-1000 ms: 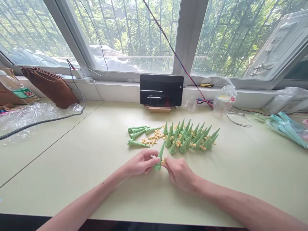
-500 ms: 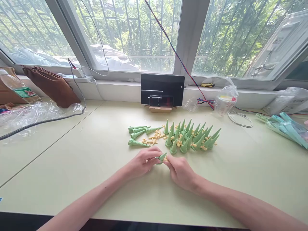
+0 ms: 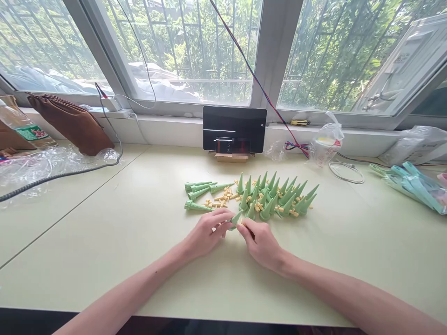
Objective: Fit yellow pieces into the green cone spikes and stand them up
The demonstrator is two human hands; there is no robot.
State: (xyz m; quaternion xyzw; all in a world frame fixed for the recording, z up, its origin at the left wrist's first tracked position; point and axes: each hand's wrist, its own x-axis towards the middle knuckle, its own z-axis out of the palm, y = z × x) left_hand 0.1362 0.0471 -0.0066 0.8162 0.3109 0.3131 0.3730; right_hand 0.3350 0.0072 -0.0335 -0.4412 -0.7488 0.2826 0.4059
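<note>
A small green cone (image 3: 235, 217) is pinched between both hands just above the pale green table (image 3: 122, 242). My left hand (image 3: 208, 231) grips its wide end with fingers curled. My right hand (image 3: 260, 239) is closed next to the cone's tip and touches a small yellow piece. Just beyond the hands, several green cones (image 3: 275, 200) stand upright in a cluster. A few more green cones (image 3: 199, 190) lie on their sides to the left of it, with several small yellow pieces (image 3: 221, 199) scattered between the two groups.
A black tablet (image 3: 234, 129) leans against the window sill. A brown pouch (image 3: 71, 123), a black cable (image 3: 52, 179) and clear plastic wrap lie at the far left. A plastic bag with a cup (image 3: 324, 139) and teal packets (image 3: 415, 186) sit at the right.
The cone stood upright between my hands a second ago; now it is tilted low and both hands have moved a little away from me toward the cluster.
</note>
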